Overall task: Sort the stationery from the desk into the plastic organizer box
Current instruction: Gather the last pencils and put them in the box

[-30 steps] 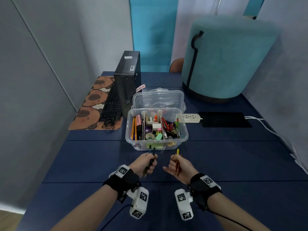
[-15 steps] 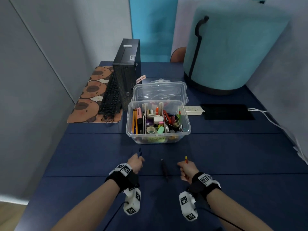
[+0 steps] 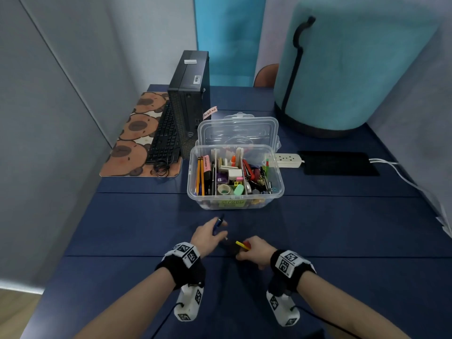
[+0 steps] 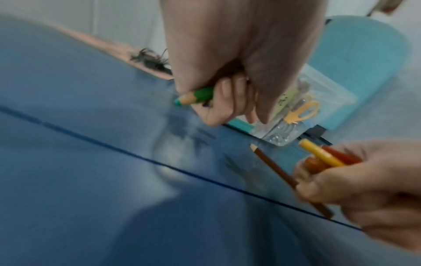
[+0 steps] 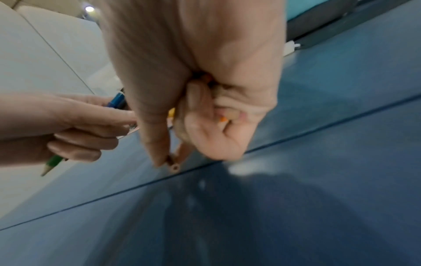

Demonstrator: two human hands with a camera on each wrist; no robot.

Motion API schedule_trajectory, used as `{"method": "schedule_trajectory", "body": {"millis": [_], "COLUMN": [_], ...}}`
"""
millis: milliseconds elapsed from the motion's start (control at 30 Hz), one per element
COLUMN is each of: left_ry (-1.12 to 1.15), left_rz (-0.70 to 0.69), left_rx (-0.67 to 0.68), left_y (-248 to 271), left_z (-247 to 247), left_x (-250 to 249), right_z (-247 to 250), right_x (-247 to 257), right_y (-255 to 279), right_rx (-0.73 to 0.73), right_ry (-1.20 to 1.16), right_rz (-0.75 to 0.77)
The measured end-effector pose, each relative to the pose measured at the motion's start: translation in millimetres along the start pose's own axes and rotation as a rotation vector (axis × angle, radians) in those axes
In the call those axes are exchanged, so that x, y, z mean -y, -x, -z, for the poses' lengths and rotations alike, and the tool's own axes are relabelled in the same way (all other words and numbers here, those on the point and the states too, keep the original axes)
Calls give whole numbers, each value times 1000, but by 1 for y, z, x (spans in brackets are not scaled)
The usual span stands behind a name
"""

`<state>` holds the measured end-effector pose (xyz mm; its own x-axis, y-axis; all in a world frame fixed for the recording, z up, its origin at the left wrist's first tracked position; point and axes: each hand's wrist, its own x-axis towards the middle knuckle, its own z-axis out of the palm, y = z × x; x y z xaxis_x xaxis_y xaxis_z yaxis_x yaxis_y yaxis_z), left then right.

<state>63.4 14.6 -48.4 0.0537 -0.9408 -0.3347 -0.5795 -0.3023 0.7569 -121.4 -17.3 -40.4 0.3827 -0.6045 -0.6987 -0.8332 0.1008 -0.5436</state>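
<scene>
- The left hand (image 3: 208, 237) has its fingers curled round a green coloured pencil (image 4: 197, 96) and a blue pencil (image 3: 218, 225), the blue end poking out toward 12 o'clock.
- The right hand (image 3: 254, 252) grips a yellow pencil (image 3: 241, 244) and a red pencil (image 4: 339, 155) in its curled fingers; its thumb and forefinger also pinch a brown pencil (image 4: 287, 178) whose length lies low over the dark blue desk (image 3: 122, 228). Whether the tip touches the desk cannot be told.
- The two hands sit close together, the left at 10 o'clock of the right.
- The clear plastic organizer box (image 3: 235, 200) stands at 12 o'clock of the hands, near, already holding pencils, tape and erasers; its lid (image 3: 237, 130) leans just behind it.
- Further out on the desk: a black computer tower (image 3: 190, 99) and keyboard (image 3: 163, 138) at 11 o'clock on a patterned mat (image 3: 127, 152), a power strip (image 3: 288, 160) and a teal stool (image 3: 354, 64) at 1 o'clock.
- Half a second ago the dark pencil lay alone on the desk between the hands, which were apart; the right hand has since closed in on it.
</scene>
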Motion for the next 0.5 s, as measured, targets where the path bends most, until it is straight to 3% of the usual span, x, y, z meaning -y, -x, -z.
{"method": "schedule_trajectory", "body": {"millis": [200,300,400,500], "left_ry": [-88,115,342,365], "left_rz": [-69,-88,-49,-17], "left_rx": [169,196,104,110], "left_y": [6,12,19,25], "left_z": [8,8,6,9], "left_x": [-12,-17,-33,-49], "right_z": [28,29,17,11], "right_x": [10,14,28,46], "right_y": [16,21,22,24], "right_rx": [-71,-125,-126,-144], "right_ry": [-310,-598,-910,-963], "right_rz": [123,134,131,119]}}
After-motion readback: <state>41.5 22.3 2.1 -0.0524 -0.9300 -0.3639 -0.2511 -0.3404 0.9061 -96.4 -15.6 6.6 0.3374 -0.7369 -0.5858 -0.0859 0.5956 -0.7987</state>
